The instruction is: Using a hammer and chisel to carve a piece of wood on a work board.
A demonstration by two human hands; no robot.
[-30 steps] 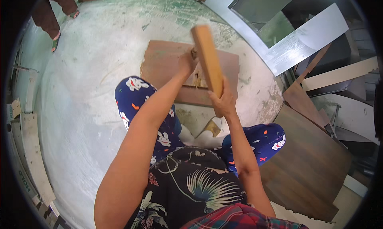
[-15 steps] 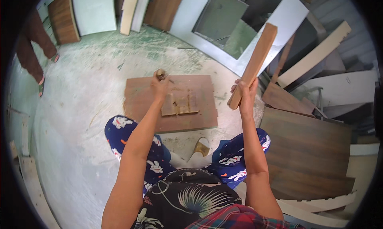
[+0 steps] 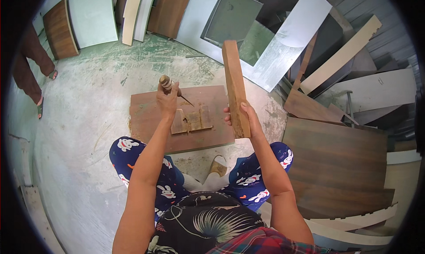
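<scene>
My left hand (image 3: 168, 102) is closed around the handle of a chisel (image 3: 166, 82), whose thin dark blade slants down to the right. Below the blade lies a small wooden block (image 3: 179, 125) with cut recesses and shavings on it. It rests on a reddish-brown board (image 3: 150, 134) on the floor between my knees. My right hand (image 3: 245, 120) grips the lower end of a thick wooden bar (image 3: 234, 72), which stands nearly upright at the board's right edge, apart from the block.
Brown panels (image 3: 336, 161) lie at my right, with pale strips (image 3: 343, 54) and scrap behind them. A white cut-out panel (image 3: 294, 37) leans ahead. Boards (image 3: 62, 28) line the far left, where another person's legs (image 3: 33, 68) stand. My slippered foot (image 3: 218, 166) is near the board.
My right hand has brought the wooden bar left and turned it more upright. The chisel's blade now shows over the block. The whole view has shifted slightly.
</scene>
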